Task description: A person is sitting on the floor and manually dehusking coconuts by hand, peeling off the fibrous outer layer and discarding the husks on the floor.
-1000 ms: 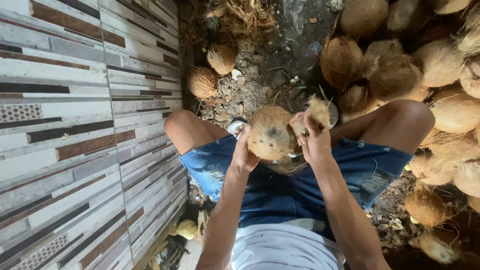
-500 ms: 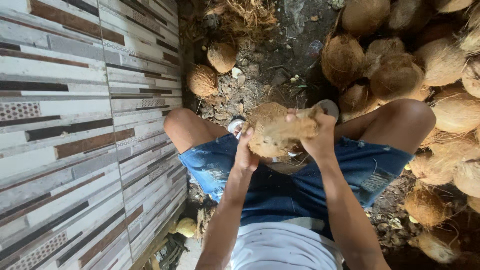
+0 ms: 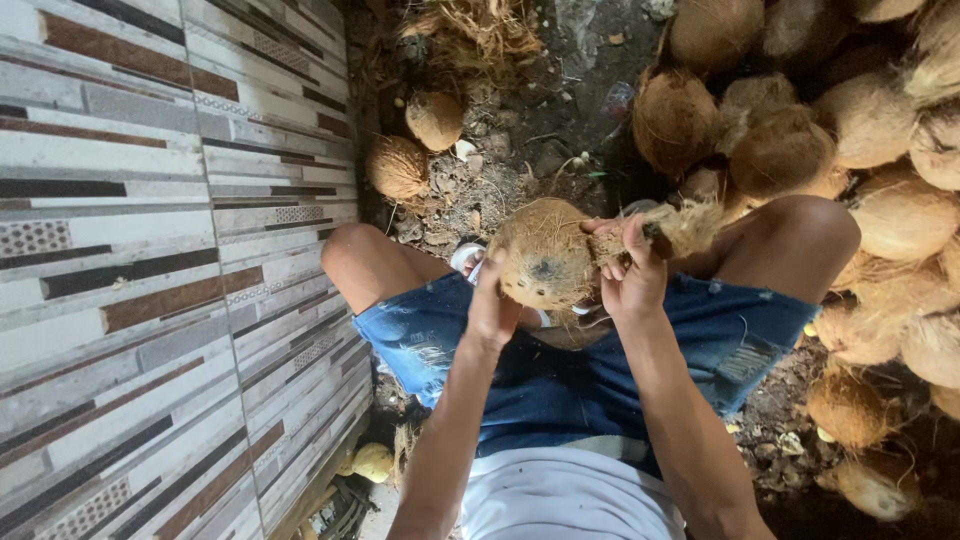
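Coconut: we see the coconut (image 3: 545, 262) at frame centre, raised above the lap, so both hands can work it clear of the ground.
Left hand: the left hand (image 3: 492, 305) cups the coconut from below and behind, fingers curled against the shell, steadying it.
Right hand: the right hand (image 3: 632, 275) is closed on a strip of husk (image 3: 680, 228) that joins the coconut's right side, gripped near its root for leverage.
Shorts: blue denim shorts (image 3: 560, 385) lie just beneath.
Pile: we note a pile of coconuts (image 3: 880, 150) at upper right, within reach.
Wall: a tiled wall (image 3: 150, 250) fills the left.
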